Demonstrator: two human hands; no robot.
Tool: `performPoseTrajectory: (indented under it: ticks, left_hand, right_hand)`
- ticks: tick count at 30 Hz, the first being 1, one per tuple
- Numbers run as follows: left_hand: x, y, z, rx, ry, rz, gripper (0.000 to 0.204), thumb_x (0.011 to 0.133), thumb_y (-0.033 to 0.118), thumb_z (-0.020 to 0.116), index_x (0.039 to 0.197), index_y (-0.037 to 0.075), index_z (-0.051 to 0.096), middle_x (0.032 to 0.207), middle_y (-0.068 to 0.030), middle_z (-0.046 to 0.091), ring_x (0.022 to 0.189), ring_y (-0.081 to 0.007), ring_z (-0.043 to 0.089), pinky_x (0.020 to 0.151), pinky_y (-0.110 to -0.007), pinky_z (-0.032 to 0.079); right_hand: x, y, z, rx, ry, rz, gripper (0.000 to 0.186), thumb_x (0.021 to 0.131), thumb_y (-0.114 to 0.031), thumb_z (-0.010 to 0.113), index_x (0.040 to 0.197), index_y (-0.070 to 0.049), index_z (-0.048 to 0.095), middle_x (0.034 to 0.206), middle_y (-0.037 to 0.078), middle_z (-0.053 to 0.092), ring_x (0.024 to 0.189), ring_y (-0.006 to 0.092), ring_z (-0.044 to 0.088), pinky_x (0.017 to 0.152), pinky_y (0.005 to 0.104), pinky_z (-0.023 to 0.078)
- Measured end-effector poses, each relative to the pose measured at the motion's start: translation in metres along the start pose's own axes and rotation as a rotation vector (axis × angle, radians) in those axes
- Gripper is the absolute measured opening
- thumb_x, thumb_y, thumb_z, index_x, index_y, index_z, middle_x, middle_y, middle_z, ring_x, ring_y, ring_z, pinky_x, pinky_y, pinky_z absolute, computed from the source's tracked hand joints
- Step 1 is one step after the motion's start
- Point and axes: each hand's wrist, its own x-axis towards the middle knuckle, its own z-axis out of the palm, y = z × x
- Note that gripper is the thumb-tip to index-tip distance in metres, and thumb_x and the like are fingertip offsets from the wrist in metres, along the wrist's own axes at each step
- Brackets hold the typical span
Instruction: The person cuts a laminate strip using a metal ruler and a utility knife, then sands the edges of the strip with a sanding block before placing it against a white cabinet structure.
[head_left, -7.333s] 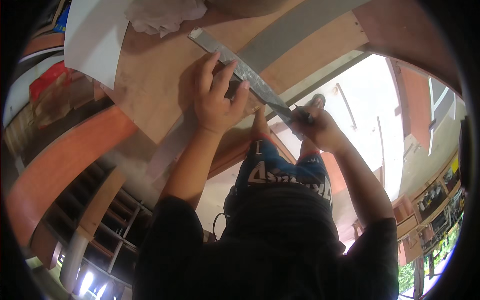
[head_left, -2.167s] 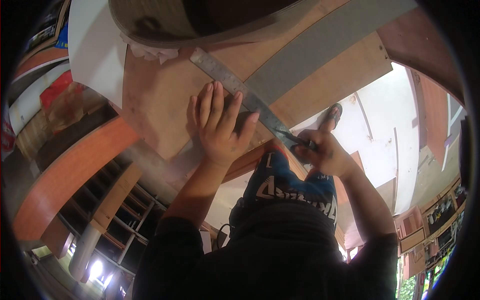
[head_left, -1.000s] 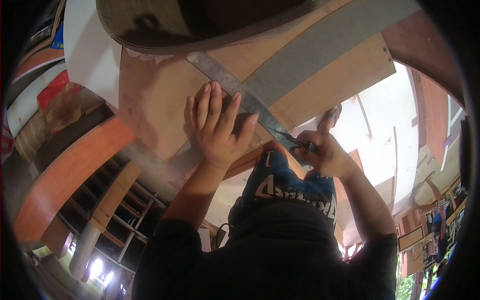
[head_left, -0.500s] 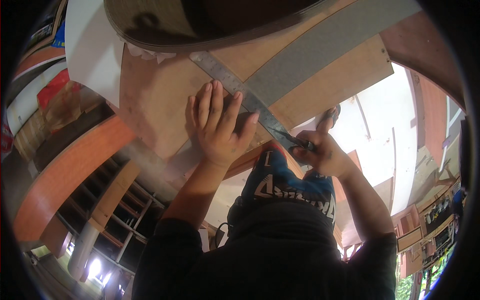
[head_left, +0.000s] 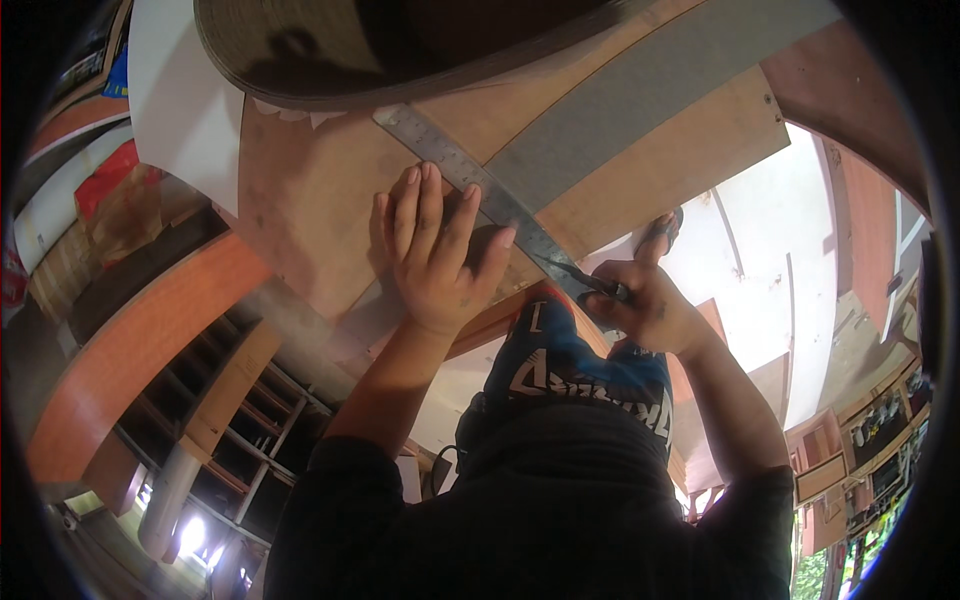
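A steel ruler (head_left: 450, 160) lies diagonally over a wooden board (head_left: 650, 185), across the end of a long grey strip (head_left: 600, 115). My left hand (head_left: 435, 255) rests flat with spread fingers, its fingertips along the ruler's near-left edge. At the ruler's near end, my right hand (head_left: 640, 300) is closed around a dark pointed tool (head_left: 575, 275), whose tip touches or hovers just over the ruler; I cannot tell which. Fingers hide much of this tool, and its exact kind is unclear. A dark rounded piece (head_left: 676, 220) shows by a right-hand fingertip.
A big coiled roll (head_left: 400, 60) looms at the far edge of the board. White panels (head_left: 770, 230) lie to the right. On the left are an orange-brown curved panel (head_left: 130, 350), a red bag (head_left: 105, 180) and a slatted rack (head_left: 250, 420). Cluttered shelves (head_left: 870, 430) stand at the lower right.
Both hands, the ruler and the dark tool keep nearly the same places. The roll and ruler's far end appear slightly farther left in the view.
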Motion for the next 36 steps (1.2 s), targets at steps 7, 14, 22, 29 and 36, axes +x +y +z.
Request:
performPoseTrajectory:
  ticks: [7, 14, 22, 29, 36]
  left_hand:
    - [-0.0007, -0.0021, 0.0021, 0.005, 0.0, 0.009, 0.052, 0.088, 0.036, 0.072, 0.129, 0.005, 0.066, 0.146, -0.0233, 0.053, 0.14, -0.0383, 0.045, 0.119, -0.052, 0.023]
    - [-0.0017, -0.0021, 0.0024, 0.009, -0.001, 0.009, 0.051, 0.089, 0.037, 0.071, 0.129, 0.006, 0.067, 0.146, -0.0233, 0.053, 0.14, -0.0385, 0.045, 0.119, -0.053, 0.022]
    - [-0.0003, -0.0003, 0.0004, 0.006, -0.006, 0.014, 0.051, 0.088, 0.037, 0.072, 0.127, 0.005, 0.068, 0.145, -0.0244, 0.053, 0.14, -0.0386, 0.045, 0.119, -0.053, 0.022]
    - [0.001, -0.001, 0.0034, 0.014, 0.034, -0.004, 0.044, 0.087, 0.038, 0.07, 0.12, 0.009, 0.071, 0.139, -0.022, 0.059, 0.135, -0.039, 0.049, 0.117, -0.055, 0.025]
    - [0.0014, 0.0006, 0.0009, 0.036, 0.039, -0.002, 0.049, 0.086, 0.045, 0.071, 0.121, 0.011, 0.07, 0.139, -0.0208, 0.059, 0.132, -0.038, 0.051, 0.116, -0.055, 0.025]
  right_hand:
    - [0.001, -0.0015, 0.0, 0.016, -0.005, 0.018, 0.011, 0.091, -0.008, 0.068, 0.095, 0.003, 0.068, 0.074, 0.012, 0.063, 0.074, 0.0222, 0.061, 0.073, 0.035, 0.044]
    - [0.0005, -0.003, -0.0007, 0.046, -0.021, 0.046, 0.012, 0.091, -0.008, 0.067, 0.095, 0.003, 0.068, 0.074, 0.011, 0.062, 0.07, 0.0203, 0.06, 0.072, 0.0346, 0.044]
    - [-0.0009, -0.0001, -0.0021, 0.022, -0.02, 0.0, 0.011, 0.091, -0.007, 0.067, 0.094, 0.004, 0.067, 0.074, 0.011, 0.063, 0.067, 0.0195, 0.059, 0.067, 0.0332, 0.044]
    - [0.0013, 0.0026, -0.0029, 0.039, -0.038, -0.023, 0.013, 0.091, -0.007, 0.067, 0.097, 0.004, 0.068, 0.075, 0.011, 0.063, 0.067, 0.0187, 0.059, 0.067, 0.0324, 0.044]
    - [-0.0011, -0.002, -0.0005, -0.003, 0.01, -0.054, 0.016, 0.093, -0.011, 0.066, 0.099, 0.004, 0.068, 0.072, 0.011, 0.063, 0.068, 0.0187, 0.059, 0.068, 0.0321, 0.044]
